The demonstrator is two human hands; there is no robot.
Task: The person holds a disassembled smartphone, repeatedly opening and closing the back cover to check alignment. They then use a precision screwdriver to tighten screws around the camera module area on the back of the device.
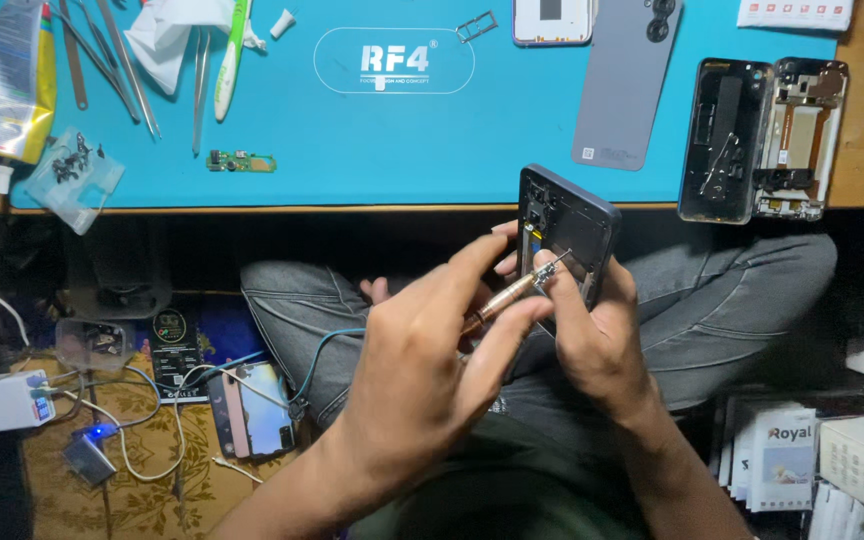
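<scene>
Right hand [592,345] is clamped around an opened phone [565,235], holding it upright above the lap, just in front of the blue mat [402,140]. Left hand [432,350] pinches a small screwdriver [517,290] between closed fingers; its tip rests on the phone's interior. Tweezers [127,65] lie on the mat's far left, well apart.

I see a slim screwdriver [512,291] with a shiny coppery metal shaft, a dark opened phone frame [564,232] of matt plastic, a smooth blue rubbery work mat [352,130], and creased grey denim trousers [292,300].
</scene>
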